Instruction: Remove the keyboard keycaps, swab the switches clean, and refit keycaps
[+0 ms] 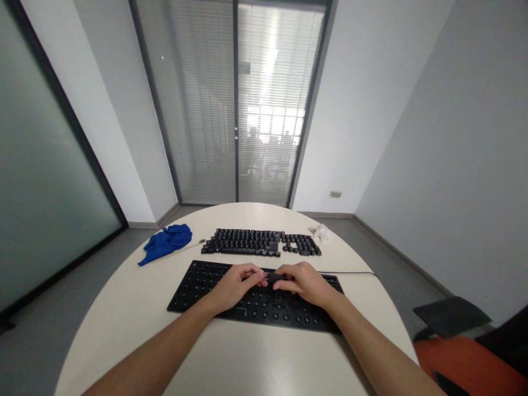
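A black keyboard base (264, 313), stripped of its keycaps, lies in front of me on the round table. Over its back edge my right hand (303, 280) pinches a small black piece (275, 278) that looks like a keycap. The fingers of my left hand (239, 283) are closed together right beside that piece. A thin shiny bit shows between the two hands, too small to name, and I cannot tell what the left fingertips grip. Behind the base, loose black keycaps (245, 241) are laid out in keyboard order.
A blue cloth (169, 242) lies at the table's left, next to a thin stick-like brush (181, 250). Crumpled white tissue (322, 231) sits at the back right. A black cable (350, 273) runs off the right edge. An orange chair (466, 360) stands at the right.
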### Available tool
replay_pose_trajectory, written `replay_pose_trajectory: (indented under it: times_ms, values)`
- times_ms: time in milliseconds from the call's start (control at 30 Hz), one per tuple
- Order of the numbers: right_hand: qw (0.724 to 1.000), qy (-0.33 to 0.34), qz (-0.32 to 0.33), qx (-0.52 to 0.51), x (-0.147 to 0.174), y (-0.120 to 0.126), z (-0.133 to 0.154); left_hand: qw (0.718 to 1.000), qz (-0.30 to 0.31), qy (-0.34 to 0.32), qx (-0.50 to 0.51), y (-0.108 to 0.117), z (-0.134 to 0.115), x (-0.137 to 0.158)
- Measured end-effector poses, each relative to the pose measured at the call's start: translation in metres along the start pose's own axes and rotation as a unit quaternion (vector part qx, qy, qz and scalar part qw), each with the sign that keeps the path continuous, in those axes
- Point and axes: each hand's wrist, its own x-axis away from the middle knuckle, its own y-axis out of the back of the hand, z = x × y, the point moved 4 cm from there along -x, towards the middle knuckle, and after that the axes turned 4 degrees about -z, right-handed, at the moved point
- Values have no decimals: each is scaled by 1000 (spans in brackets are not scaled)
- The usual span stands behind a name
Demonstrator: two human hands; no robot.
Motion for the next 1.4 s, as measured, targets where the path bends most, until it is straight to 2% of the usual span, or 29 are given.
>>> replay_pose_trajectory:
  times_ms: [133, 233, 300, 400, 467, 567, 733, 867, 1033, 1100, 1167, 1300, 1400]
  values:
    - [998, -43, -50, 9, 2, 11, -14, 1000, -20, 5, -1, -3, 3, 0]
    - [988, -90, -124, 4, 5, 23, -33, 999, -16, 2, -27, -5, 3, 1]
    - [977, -119, -177, -12, 8, 32, -47, 998, -8, -2, -66, -8, 2, 3]
    - [963, -151, -218, -40, 12, 39, -63, 986, -4, -27, -166, -11, -3, 9]
    - [960, -159, -225, -44, 13, 40, -69, 968, 5, -76, -240, -14, -8, 13]
    - [961, -167, -217, -26, 13, 41, -75, 934, 50, -161, -316, -22, -16, 21]
    - [954, -189, -232, 22, 16, 50, -93, 891, 87, -203, -397, -26, -20, 27]
    - [915, -276, -270, 111, 27, 65, -125, 882, 86, -207, -414, -27, -20, 28]
    - [890, -343, -255, 159, 40, 71, -154, 888, 31, -207, -408, -24, -21, 24]
    - [885, -359, -246, 167, 42, 70, -159, 884, -16, -196, -425, -12, -20, 18]
    - [882, -370, -235, 172, 44, 69, -163, 873, -91, -175, -446, 11, -20, 12]
    - [879, -383, -220, 179, 46, 66, -168, 831, -265, -104, -478, 86, -12, 5]
    - [877, -390, -213, 182, 48, 66, -171, 772, -384, -8, -506, 144, 2, 11]
